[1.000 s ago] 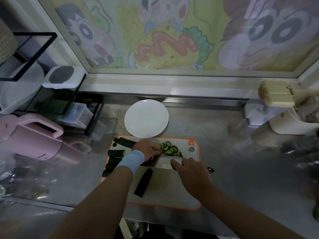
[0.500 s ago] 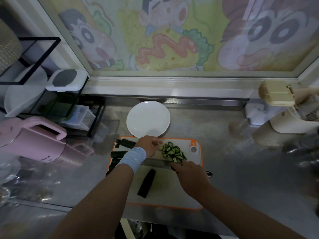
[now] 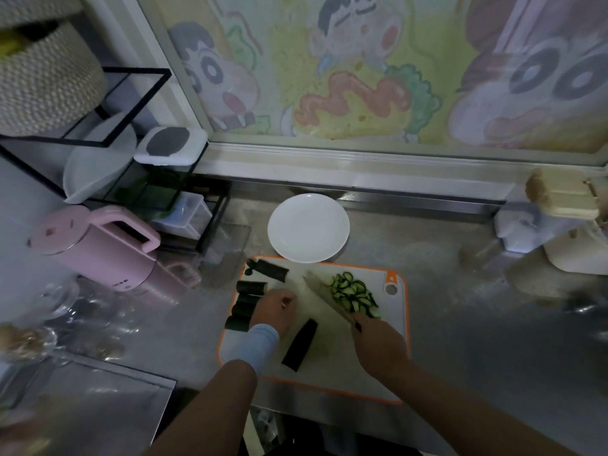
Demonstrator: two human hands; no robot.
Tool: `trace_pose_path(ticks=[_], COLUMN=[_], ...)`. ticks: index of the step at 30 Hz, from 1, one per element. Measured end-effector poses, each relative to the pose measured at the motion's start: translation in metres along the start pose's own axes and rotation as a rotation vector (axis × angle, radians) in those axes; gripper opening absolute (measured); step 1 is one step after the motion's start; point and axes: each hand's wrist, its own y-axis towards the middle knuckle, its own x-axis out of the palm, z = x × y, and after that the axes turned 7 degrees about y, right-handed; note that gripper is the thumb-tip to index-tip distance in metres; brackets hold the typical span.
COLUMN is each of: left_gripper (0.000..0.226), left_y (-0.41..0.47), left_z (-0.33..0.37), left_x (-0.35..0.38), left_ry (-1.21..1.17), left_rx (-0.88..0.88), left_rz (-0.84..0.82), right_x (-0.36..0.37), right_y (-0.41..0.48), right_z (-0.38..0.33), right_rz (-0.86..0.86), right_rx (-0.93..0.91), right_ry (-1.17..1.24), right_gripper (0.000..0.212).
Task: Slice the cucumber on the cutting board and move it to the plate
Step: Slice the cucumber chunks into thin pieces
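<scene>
Plainly, the cucumber slices lie heaped at the far right of the cutting board, against the blade of the knife, which the right hand grips by its handle. Uncut chunks line the board's left edge. The left hand sits beside them, fingers curled; whether it holds one I cannot tell. Slicing looks about midway. Next, a chunk needs bringing under the blade. The plate just beyond has no slices yet.

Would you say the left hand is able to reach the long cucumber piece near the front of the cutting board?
Probably yes: the left hand is right beside the long cucumber piece, nothing lies between them, and the knife in the right hand is over by the slices.
</scene>
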Motion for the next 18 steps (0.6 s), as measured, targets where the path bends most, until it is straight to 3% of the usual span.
trace_pose_path(ticks=[4, 10, 18], left_gripper=[0.023, 0.014, 0.017], left_y=[-0.011, -0.025, -0.032], left_z=[0.001, -0.005, -0.012], left_x=[0.020, 0.038, 0.054], left_ry=[0.142, 0.168, 0.166], left_rx=[0.074, 0.294, 0.382], left_rz=[-0.066, 0.026, 0.091], right_x=[-0.001, 0.005, 0.021], right_y=[-0.002, -0.009, -0.013], right_z=[0.005, -0.007, 0.001], right_rz=[0.038, 0.001, -0.086], right_rx=[0.032, -0.106, -0.152], right_ry=[0.021, 0.056, -0.013], right_gripper=[0.034, 0.038, 0.039])
